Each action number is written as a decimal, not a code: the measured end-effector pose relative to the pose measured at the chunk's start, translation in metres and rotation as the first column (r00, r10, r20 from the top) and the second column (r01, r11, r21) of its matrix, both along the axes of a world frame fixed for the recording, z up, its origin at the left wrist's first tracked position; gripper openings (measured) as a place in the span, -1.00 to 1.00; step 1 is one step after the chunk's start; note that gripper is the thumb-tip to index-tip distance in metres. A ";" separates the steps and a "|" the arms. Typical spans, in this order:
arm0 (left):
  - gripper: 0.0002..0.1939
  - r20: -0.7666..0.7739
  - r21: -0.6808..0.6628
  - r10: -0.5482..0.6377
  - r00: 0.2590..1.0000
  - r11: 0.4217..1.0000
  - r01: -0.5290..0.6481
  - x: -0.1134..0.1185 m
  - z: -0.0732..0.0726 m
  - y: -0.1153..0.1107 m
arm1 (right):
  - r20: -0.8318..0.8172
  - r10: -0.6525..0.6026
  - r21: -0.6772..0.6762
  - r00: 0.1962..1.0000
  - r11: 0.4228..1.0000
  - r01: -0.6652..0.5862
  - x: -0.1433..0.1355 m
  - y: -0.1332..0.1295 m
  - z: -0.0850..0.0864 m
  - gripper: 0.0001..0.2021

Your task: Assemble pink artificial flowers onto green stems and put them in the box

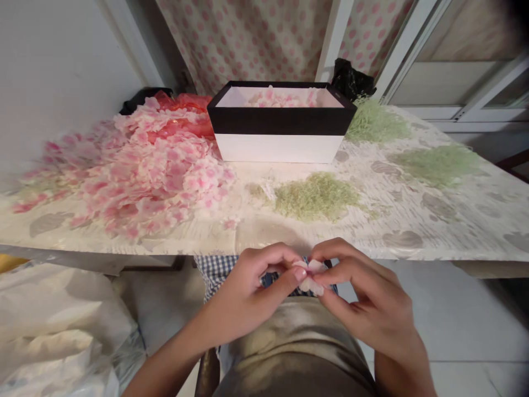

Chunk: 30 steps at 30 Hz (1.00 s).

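Note:
A small pale pink and white flower (312,284) is held between both hands, in front of the table's near edge. My left hand (260,289) pinches it from the left with thumb and forefinger. From the right, the fingertips of my right hand (367,292) close on its petals. Past the hands, a loose clump of green filler strands (318,196) lies on the patterned tablecloth (264,231). To its left spreads a big heap of pink and white artificial flowers (161,171).
A black-rimmed white box (281,148) with pink petals inside stands at the table's back. Two more green clumps (378,121) (440,164) lie to its right. Behind are a black plastic bag (351,80) and a dotted curtain (256,41). White bags (53,325) sit at lower left.

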<state>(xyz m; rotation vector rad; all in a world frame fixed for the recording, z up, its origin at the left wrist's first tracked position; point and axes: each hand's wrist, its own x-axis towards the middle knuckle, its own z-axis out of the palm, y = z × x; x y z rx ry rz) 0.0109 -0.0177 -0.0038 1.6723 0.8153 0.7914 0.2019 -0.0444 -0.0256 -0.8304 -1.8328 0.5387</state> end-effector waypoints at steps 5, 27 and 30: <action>-0.91 -0.042 0.122 0.021 0.999 0.992 -0.016 0.000 -0.003 0.000 | -0.002 0.004 -0.009 1.000 1.000 -0.004 0.000 0.000 -0.002 -0.71; -0.87 -0.355 0.631 0.560 0.749 0.734 -0.250 -0.009 -0.021 0.105 | -0.026 -0.055 -0.169 0.998 0.984 0.050 0.021 0.012 -0.013 -0.73; -0.86 -0.235 0.595 0.547 0.803 0.735 -0.326 -0.004 -0.013 0.103 | -0.043 -0.086 -0.189 0.995 0.979 0.077 0.020 0.012 -0.013 -0.71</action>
